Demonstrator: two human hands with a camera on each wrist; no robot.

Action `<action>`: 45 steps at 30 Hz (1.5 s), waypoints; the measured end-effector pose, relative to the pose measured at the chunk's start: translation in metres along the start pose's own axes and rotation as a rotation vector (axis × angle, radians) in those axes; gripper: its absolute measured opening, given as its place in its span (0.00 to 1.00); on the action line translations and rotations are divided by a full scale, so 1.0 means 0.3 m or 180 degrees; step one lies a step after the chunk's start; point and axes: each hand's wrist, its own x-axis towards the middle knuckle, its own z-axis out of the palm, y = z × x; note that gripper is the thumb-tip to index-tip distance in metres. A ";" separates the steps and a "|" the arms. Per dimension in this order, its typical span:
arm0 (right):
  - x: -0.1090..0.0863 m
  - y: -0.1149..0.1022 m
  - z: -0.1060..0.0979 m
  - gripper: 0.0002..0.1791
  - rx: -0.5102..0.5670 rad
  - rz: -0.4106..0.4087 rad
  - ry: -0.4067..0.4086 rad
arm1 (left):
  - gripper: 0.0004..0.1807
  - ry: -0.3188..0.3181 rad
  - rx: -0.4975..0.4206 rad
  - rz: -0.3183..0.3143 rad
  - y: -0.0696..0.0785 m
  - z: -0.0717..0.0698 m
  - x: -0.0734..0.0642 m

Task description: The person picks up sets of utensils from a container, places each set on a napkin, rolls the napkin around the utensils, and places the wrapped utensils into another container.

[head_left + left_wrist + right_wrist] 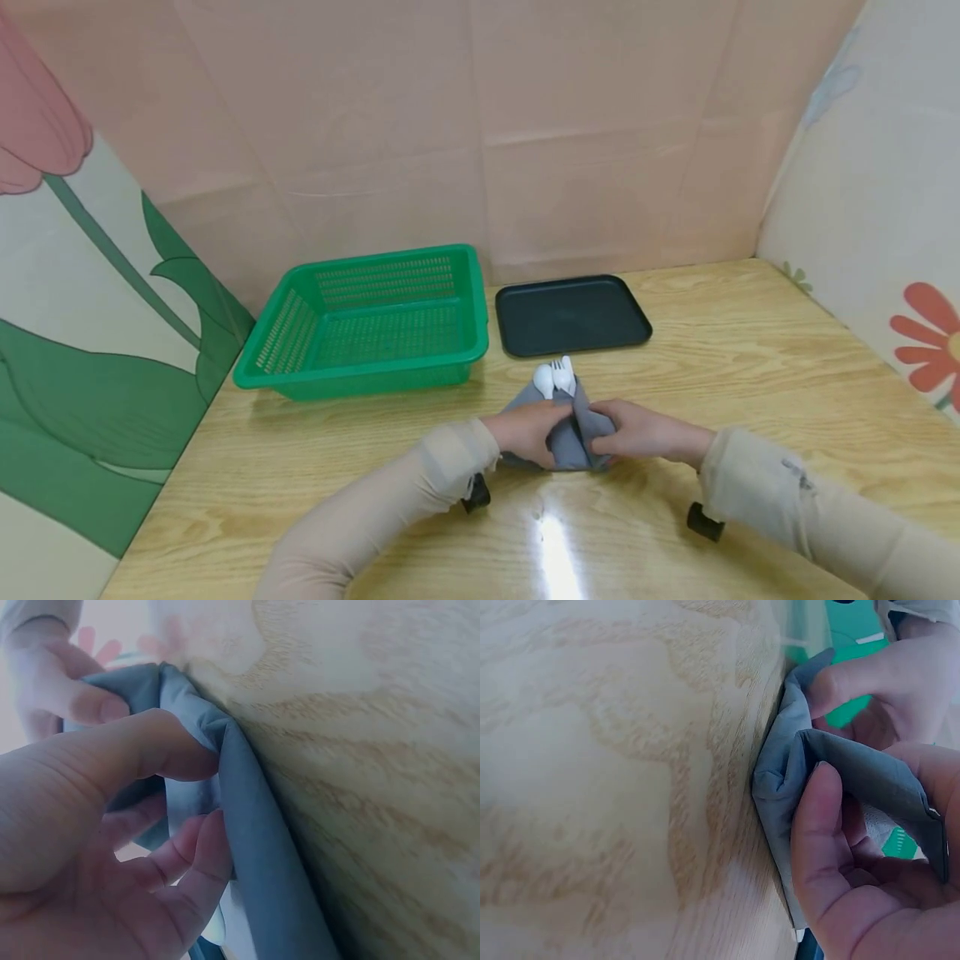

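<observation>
Two hands on one grey cloth (570, 450), near side of black tray (573, 315). Left hand (529, 430) curled on its left part; right hand (643, 429) pinching raised right flap. Cloth between, neither hand nearer. White cutlery (561, 377) inside, long axes roughly near-to-far, tops protruding at far edge.

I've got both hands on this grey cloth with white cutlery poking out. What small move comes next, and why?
Probably fold the flap in your right hand leftward over the white cutlery, keeping your left hand on the grey cloth. That flap is pinched and raised beside the cutlery, so laying it across seems the natural wrap.
</observation>
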 end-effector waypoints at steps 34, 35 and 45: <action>0.016 -0.007 0.025 0.12 -0.1094 -0.0910 0.0122 | 0.08 0.0611 -0.0861 -0.0107 -0.060 0.034 -0.089; 0.018 -0.008 0.031 0.12 -0.1166 -0.0921 0.0180 | 0.10 0.0614 -0.0887 -0.0125 -0.059 0.034 -0.089; 0.021 -0.025 0.060 0.13 -0.1415 -0.0984 0.0368 | 0.24 0.0588 -0.1066 -0.0182 -0.071 0.058 -0.085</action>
